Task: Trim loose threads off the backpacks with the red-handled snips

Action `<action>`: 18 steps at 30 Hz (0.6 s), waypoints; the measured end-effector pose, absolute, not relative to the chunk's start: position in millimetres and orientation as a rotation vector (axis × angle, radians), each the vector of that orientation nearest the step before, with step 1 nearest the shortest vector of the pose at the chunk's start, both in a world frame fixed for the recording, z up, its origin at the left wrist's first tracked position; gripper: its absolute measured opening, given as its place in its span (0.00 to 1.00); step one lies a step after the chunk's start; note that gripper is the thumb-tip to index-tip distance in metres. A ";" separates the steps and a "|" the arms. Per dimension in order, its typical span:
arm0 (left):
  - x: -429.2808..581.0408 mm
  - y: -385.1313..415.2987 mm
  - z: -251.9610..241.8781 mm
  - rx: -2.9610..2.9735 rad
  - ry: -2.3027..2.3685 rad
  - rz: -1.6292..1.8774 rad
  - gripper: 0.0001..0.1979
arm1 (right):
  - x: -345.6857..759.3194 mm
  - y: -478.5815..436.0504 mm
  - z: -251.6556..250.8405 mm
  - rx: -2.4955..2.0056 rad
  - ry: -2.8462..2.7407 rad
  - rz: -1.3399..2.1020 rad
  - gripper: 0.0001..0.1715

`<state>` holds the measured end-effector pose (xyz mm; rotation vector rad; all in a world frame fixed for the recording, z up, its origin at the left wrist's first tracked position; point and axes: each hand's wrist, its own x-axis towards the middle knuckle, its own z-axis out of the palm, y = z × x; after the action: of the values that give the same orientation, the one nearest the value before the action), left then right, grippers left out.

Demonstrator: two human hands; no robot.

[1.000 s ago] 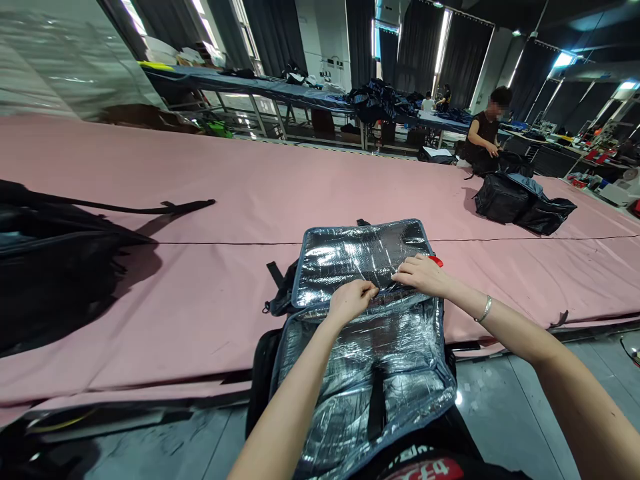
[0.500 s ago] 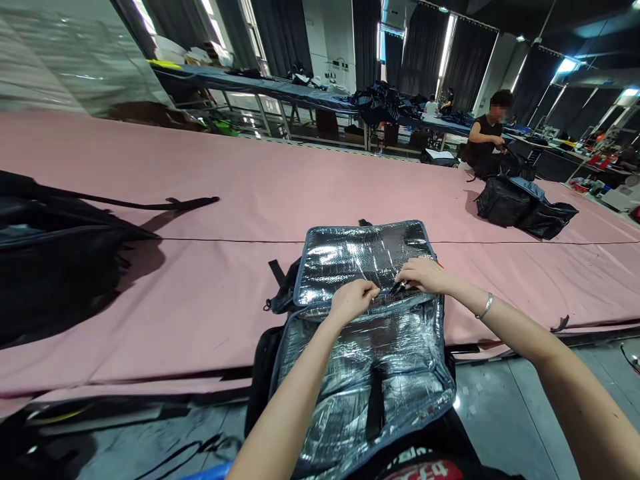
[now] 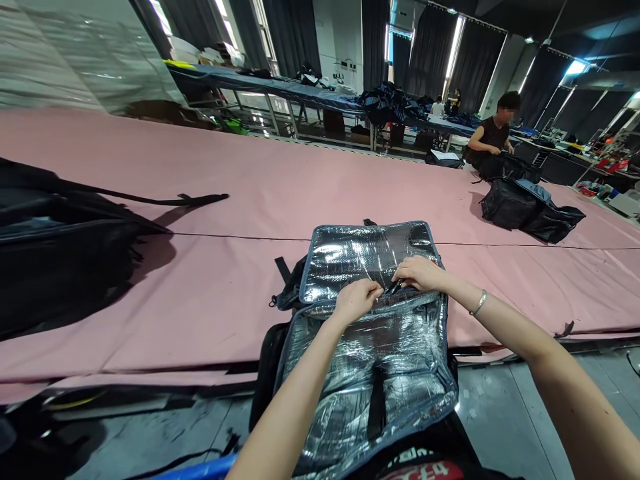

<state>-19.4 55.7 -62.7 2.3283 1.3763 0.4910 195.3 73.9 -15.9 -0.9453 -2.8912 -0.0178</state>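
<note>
A black bag lies open in front of me, its silver foil lining point(image 3: 407, 340) facing up and its foil-lined lid point(image 3: 360, 250) folded back on the table. My left hand point(image 3: 356, 300) is closed in a pinch at the seam between lid and body; what its fingertips hold is too small to make out. Just right of it, my right hand point(image 3: 419, 273) is closed around a small dark tool point(image 3: 395, 287) that looks like thread snips, its tip pointing at the left fingertips. A black strap point(image 3: 377, 403) lies inside the bag.
The bag rests partly on a table covered in pink sheet point(image 3: 250, 167). Another black bag point(image 3: 60, 267) with a long strap lies at left. At far right a person point(image 3: 493, 137) handles a dark bag, with a black bag point(image 3: 530, 210) in front. A blue-topped table point(image 3: 270, 85) stands behind.
The view has shifted slightly, so things sit a little further right. My right hand and the tool have come slightly closer to my left fingertips. Both hands stay at the seam.
</note>
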 end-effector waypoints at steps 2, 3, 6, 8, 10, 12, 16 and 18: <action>-19.4 56.0 -63.4 2.330 1.380 0.496 0.13 | 195.1 74.2 -17.3 -0.924 -2.894 -0.035 0.08; -19.5 56.1 -63.9 2.330 1.382 0.500 0.13 | 195.6 74.3 -18.2 -0.915 -2.887 -0.041 0.07; -19.9 56.5 -65.8 2.331 1.381 0.513 0.13 | 200.8 73.8 -20.4 -0.918 -2.819 -0.037 0.07; -20.1 56.9 -66.9 2.330 1.372 0.520 0.14 | 208.0 72.6 -20.8 -0.946 -2.758 -0.032 0.07; -20.2 57.3 -67.3 2.330 1.358 0.528 0.15 | 216.6 70.3 -20.3 -0.956 -2.719 -0.042 0.08; -20.3 57.2 -66.9 2.335 1.343 0.541 0.15 | 224.3 67.0 -19.6 -0.951 -2.716 -0.072 0.09; -20.0 52.7 -65.0 2.374 1.323 0.605 0.13 | 231.2 61.4 -19.6 -0.951 -2.750 -0.150 0.10; -17.8 48.3 -65.0 2.430 1.295 0.680 0.11 | 230.9 60.5 -19.9 -0.962 -2.749 -0.156 0.10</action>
<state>-17.8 48.3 -65.0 2.4300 1.2950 0.6800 230.9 60.5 -19.9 -0.9618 -2.7490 -0.1557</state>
